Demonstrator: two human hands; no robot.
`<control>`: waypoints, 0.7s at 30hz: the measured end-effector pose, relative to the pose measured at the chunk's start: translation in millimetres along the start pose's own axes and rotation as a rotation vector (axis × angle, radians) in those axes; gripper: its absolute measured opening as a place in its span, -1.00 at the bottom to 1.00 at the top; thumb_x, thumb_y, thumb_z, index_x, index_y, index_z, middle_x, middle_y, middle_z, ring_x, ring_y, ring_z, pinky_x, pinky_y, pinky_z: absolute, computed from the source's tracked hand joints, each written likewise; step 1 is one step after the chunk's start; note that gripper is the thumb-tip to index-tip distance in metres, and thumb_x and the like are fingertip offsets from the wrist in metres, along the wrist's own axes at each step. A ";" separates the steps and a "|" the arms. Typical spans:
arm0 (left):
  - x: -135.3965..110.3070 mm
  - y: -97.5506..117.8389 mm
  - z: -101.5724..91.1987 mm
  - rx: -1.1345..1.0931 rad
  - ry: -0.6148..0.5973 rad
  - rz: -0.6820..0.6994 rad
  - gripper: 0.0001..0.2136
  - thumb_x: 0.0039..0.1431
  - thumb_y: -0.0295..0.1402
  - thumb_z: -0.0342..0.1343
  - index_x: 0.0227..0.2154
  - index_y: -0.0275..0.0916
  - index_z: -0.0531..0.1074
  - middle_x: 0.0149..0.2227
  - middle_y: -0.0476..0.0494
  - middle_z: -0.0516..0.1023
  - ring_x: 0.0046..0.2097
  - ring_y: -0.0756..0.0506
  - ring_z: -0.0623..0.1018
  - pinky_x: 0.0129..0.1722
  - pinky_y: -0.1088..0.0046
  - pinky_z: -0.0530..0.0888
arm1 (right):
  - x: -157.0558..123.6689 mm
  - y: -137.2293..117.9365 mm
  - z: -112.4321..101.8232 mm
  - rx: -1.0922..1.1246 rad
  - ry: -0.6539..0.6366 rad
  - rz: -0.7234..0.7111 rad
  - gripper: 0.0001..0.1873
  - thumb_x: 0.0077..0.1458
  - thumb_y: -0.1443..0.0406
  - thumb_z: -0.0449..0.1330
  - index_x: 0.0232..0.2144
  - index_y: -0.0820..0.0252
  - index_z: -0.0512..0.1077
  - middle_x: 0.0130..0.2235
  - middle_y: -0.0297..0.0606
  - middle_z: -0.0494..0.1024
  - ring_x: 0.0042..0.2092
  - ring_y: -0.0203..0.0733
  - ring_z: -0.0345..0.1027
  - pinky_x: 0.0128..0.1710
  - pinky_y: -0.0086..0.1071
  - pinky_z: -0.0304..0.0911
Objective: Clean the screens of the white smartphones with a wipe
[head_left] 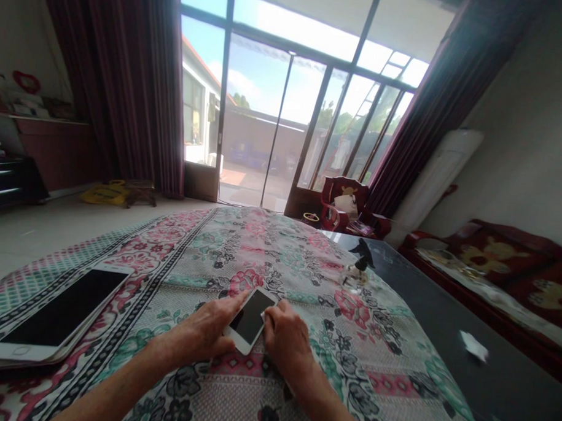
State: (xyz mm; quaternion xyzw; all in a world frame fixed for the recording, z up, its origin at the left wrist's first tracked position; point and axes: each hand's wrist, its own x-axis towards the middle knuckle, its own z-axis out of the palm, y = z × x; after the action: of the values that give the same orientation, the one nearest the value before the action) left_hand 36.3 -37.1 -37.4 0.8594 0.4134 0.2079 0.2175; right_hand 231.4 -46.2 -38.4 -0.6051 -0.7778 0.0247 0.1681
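A small white smartphone (248,320) with a dark screen lies face up on the flowered cloth (301,291). My left hand (207,324) steadies it from the left, index finger along the upper edge and thumb near the lower left corner. At its right edge my right hand (288,333) is closed, fingertips bent against the phone's side. A speck of white shows at those fingertips; what they pinch is mostly hidden. Farther left lies a larger white device (65,310) with a black screen and a round home button, stacked on something flat.
A clear spray bottle (353,275) with a black trigger head stands on the cloth to the right. Beyond it, a crumpled white tissue (473,346) lies on a dark tabletop (424,320). A red wooden sofa (505,261) is at far right; glass doors (260,130) stand ahead.
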 end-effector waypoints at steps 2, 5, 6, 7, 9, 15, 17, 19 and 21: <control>0.3 2.7 -1.2 -0.009 0.003 -0.010 -0.17 -0.22 -0.55 0.03 0.23 -0.14 -0.02 0.04 -0.13 0.42 -0.03 -0.17 0.46 -0.06 0.38 0.37 | 11.2 9.7 0.7 -0.024 0.029 0.024 -0.72 0.24 0.33 -0.04 -0.36 0.17 0.46 -0.29 -0.25 0.42 -0.31 -0.31 0.34 -0.32 -0.46 0.08; 0.4 3.8 -1.0 -0.017 0.004 -0.027 -0.20 -0.22 -0.55 0.04 0.21 -0.15 0.03 0.02 -0.13 0.43 -0.04 -0.17 0.46 -0.07 0.39 0.37 | 20.1 18.0 3.7 -0.058 0.051 0.046 -0.72 0.25 0.33 -0.04 -0.36 0.17 0.45 -0.28 -0.24 0.42 -0.29 -0.30 0.34 -0.30 -0.46 0.08; 0.4 3.3 -0.3 -0.018 0.006 -0.029 -0.21 -0.22 -0.55 0.04 0.20 -0.16 0.04 0.01 -0.13 0.44 -0.05 -0.17 0.46 -0.07 0.39 0.38 | 20.6 18.7 4.7 -0.063 0.054 0.046 -0.73 0.25 0.34 -0.04 -0.35 0.18 0.45 -0.28 -0.24 0.42 -0.29 -0.30 0.34 -0.30 -0.46 0.08; 0.3 2.5 0.5 -0.018 0.008 -0.031 -0.21 -0.23 -0.55 0.04 0.19 -0.16 0.05 0.01 -0.13 0.44 -0.05 -0.17 0.46 -0.08 0.39 0.38 | 19.9 18.4 5.5 -0.065 0.056 0.045 -0.74 0.25 0.34 -0.04 -0.35 0.18 0.45 -0.28 -0.24 0.42 -0.29 -0.30 0.34 -0.30 -0.46 0.08; 0.3 0.5 2.4 -0.013 0.014 -0.038 -0.20 -0.23 -0.54 0.05 0.20 -0.18 0.03 0.00 -0.14 0.45 -0.06 -0.17 0.46 -0.09 0.39 0.38 | 15.5 15.2 6.0 -0.058 0.058 0.034 -0.75 0.24 0.34 -0.03 -0.35 0.18 0.45 -0.28 -0.24 0.42 -0.30 -0.30 0.34 -0.32 -0.46 0.08; 0.2 -2.3 5.3 -0.039 0.018 -0.028 -0.18 -0.24 -0.53 0.03 0.21 -0.13 -0.02 -0.02 -0.08 0.46 -0.11 -0.15 0.48 -0.13 0.42 0.39 | -12.6 -9.2 0.7 0.005 0.001 -0.011 -0.80 0.16 0.39 0.03 -0.40 0.18 0.44 -0.30 -0.24 0.43 -0.31 -0.27 0.35 -0.36 -0.45 0.08; 0.4 -2.4 5.7 -0.047 0.024 -0.012 -0.17 -0.25 -0.54 0.03 0.21 -0.13 -0.02 -0.02 -0.07 0.46 -0.12 -0.14 0.48 -0.13 0.43 0.39 | -22.1 -17.7 -0.7 0.017 -0.032 -0.030 -0.82 0.12 0.41 0.05 -0.42 0.18 0.44 -0.30 -0.24 0.44 -0.30 -0.26 0.35 -0.36 -0.44 0.09; 0.7 -2.3 6.0 -0.052 0.031 -0.006 -0.17 -0.26 -0.55 0.02 0.20 -0.12 -0.01 -0.02 -0.06 0.45 -0.11 -0.14 0.47 -0.12 0.43 0.39 | -27.5 -22.8 -1.3 0.023 -0.056 -0.048 -0.83 0.10 0.41 0.06 -0.42 0.18 0.44 -0.30 -0.24 0.44 -0.30 -0.24 0.35 -0.36 -0.44 0.09; 0.8 -2.1 6.3 -0.051 0.040 -0.011 -0.18 -0.25 -0.56 0.02 0.20 -0.12 0.00 -0.01 -0.07 0.45 -0.10 -0.14 0.47 -0.12 0.43 0.39 | -26.5 -22.9 -1.4 0.019 -0.068 -0.049 -0.82 0.12 0.40 0.05 -0.43 0.18 0.44 -0.30 -0.23 0.44 -0.30 -0.25 0.36 -0.36 -0.44 0.09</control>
State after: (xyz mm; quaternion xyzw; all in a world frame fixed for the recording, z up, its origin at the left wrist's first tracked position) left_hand 38.8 -36.6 -43.6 0.8471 0.4168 0.2342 0.2322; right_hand 216.0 -77.7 -37.7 -0.5829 -0.7975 0.0487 0.1480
